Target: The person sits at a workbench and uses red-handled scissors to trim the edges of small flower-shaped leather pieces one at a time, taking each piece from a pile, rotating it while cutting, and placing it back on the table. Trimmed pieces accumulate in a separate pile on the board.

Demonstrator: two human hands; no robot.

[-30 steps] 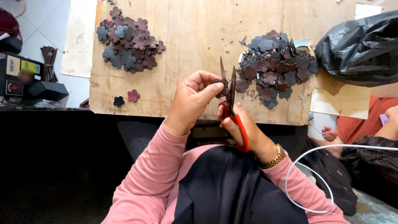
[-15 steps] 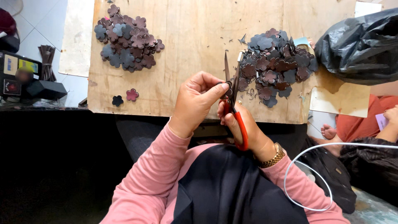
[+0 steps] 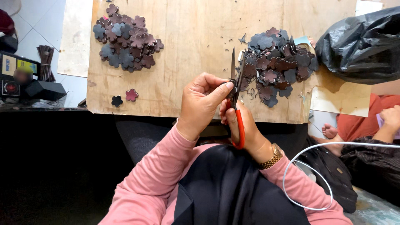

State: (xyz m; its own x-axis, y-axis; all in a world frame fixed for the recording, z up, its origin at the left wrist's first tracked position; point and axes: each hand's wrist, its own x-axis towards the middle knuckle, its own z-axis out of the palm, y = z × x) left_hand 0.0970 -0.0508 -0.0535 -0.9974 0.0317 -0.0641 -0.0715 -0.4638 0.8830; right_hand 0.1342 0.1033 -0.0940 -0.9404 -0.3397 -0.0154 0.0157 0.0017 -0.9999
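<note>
Your right hand [image 3: 243, 127] grips red-handled scissors [image 3: 236, 96], blades up; your left hand [image 3: 202, 104] pinches a small piece at the blades, between 2 flower-cutout piles [image 3: 277, 66].

Head view, steeply downward, near hands [image 3: 216, 112]

Both forearms in pink sleeves reach forward and meet at the middle. The left hand [image 3: 203, 104] is curled, thumb and forefinger pinched together. The right hand [image 3: 246, 127] sits just behind it, fingers closed, wrist bent.

Matt raw wood board [image 3: 187, 46]; glossy black plastic bag [image 3: 362, 41].
</note>
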